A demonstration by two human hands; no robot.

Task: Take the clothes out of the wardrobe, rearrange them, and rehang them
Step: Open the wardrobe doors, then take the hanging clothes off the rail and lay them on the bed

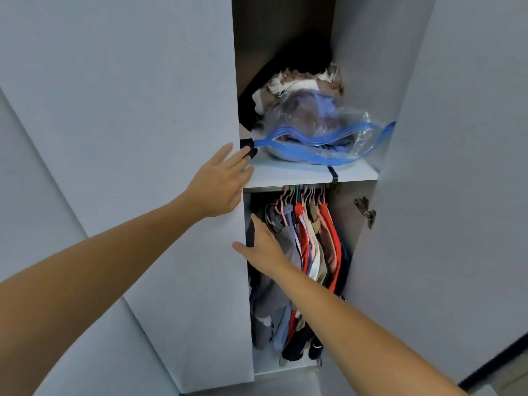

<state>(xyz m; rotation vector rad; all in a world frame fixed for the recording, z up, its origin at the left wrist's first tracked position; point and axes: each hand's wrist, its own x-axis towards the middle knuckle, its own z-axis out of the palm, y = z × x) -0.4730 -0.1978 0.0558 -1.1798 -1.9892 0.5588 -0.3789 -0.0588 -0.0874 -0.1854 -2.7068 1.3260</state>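
Pale grey wardrobe (371, 81), right door swung wide, left grey door panel (171, 252) partly closed. Left hand (221, 184) lies flat with straight fingers on that panel's edge, level with the white shelf (285, 174) — nothing grasped. Right hand (264, 247), fingers extended, reaches in below the shelf and touches the leftmost hanging clothes (311, 252) — red, pink, grey, blue garments on hangers under the shelf. On the shelf sits a clear blue-zip storage bag (320, 135) of fabric.
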